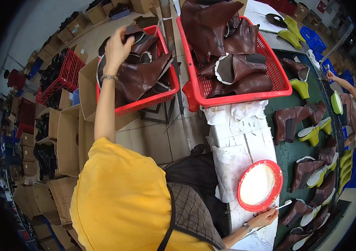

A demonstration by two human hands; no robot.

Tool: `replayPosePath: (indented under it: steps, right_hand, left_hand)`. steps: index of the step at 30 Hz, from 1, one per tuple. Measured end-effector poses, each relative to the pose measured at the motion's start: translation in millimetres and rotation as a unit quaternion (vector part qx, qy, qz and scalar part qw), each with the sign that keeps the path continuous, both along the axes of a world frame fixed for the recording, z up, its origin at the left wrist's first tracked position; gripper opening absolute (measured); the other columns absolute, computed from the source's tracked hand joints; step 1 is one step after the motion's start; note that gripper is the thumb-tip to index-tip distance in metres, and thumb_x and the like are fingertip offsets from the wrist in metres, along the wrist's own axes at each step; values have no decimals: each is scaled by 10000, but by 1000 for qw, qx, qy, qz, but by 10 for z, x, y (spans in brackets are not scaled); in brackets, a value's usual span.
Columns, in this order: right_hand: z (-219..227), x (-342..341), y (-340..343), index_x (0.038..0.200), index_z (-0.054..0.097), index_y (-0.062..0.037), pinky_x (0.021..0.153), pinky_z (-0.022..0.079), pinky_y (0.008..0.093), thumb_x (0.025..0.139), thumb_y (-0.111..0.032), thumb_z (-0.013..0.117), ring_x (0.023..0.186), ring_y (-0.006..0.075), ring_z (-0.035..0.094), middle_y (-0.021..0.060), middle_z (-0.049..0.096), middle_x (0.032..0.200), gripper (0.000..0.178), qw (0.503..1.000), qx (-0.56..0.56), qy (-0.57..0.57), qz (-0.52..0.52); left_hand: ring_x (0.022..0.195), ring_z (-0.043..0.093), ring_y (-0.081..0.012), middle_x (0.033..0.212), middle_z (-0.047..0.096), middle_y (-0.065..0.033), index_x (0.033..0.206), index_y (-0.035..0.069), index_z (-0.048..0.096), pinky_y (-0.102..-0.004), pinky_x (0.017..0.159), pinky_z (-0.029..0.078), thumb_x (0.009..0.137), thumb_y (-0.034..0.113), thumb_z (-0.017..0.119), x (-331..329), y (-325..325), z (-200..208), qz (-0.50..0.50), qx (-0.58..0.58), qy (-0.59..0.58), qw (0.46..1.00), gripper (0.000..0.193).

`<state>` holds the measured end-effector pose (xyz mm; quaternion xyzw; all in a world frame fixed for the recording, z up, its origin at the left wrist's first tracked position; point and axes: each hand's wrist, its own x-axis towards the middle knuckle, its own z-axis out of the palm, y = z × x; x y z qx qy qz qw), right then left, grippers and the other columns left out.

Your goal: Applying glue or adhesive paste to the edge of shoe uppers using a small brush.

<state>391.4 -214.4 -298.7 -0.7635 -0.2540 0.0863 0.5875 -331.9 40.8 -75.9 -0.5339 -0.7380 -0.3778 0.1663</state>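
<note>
touching or just above brown boots [144,79] piled in left red basket [146,101] with left hand [118,48], with thumb and fingers curved apart; can't tell if gripping. holding white brush [285,204] in right hand [265,218], with fingers narrow on it, just beside red bowl [278,188] of white paste [255,184] on white table [238,144]. also showing more brown boots [245,67] in right red basket [249,99] and on green table [287,152], beside yellow-green soles [309,136].

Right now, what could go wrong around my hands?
The white brush in your right hand points toward boots on the green surface and, if wet, might smear them. That hand, close beside the red bowl, could knock it. Piled boots in the red basket under your left hand might slide out.
</note>
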Motion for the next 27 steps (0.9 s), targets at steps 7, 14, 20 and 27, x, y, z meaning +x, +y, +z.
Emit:
replayPosePath:
  steps: [7, 14, 20, 27]
  right_hand:
    - [5, -11, -128, 1191, 630, -22, 429, 283, 195, 1074, -251, 581, 529, 19, 401, -40, 527, 715, 261, 999, 32, 6, -4]
    - [232, 176, -387, 1065, 671, -33, 456, 354, 216, 1060, -174, 551, 548, 35, 439, -51, 562, 715, 185, 997, -4, 67, 23]
    - [1254, -292, -451, 1017, 779, -69, 644, 477, 291, 916, -119, 741, 719, 157, 607, 47, 660, 861, 119, 957, -120, -224, 141]
    - [1400, -476, -460, 934, 784, -122, 639, 513, 350, 884, -252, 754, 755, 257, 684, 30, 673, 838, 143, 852, -295, -408, 143]
  left_hand:
    - [1419, 464, -359, 1467, 557, -202, 1537, 203, 477, -734, 1167, 180, 626, 601, 887, 189, -522, -634, -85, -383, 57, 918, 1076]
    - [1039, 685, -449, 1231, 690, -201, 1477, 207, 461, -535, 855, 560, 748, 242, 723, 877, -250, -343, -124, -283, 120, 944, 776]
    - [1101, 706, -252, 1237, 723, -173, 1307, 18, 660, -372, 944, 541, 894, 166, 751, 706, -729, 312, -113, 41, -10, 993, 448]
    - [909, 701, -151, 1058, 753, -89, 1151, -34, 716, -304, 836, 560, 836, 130, 864, 2751, -1003, 347, -432, -256, -337, 797, 386]
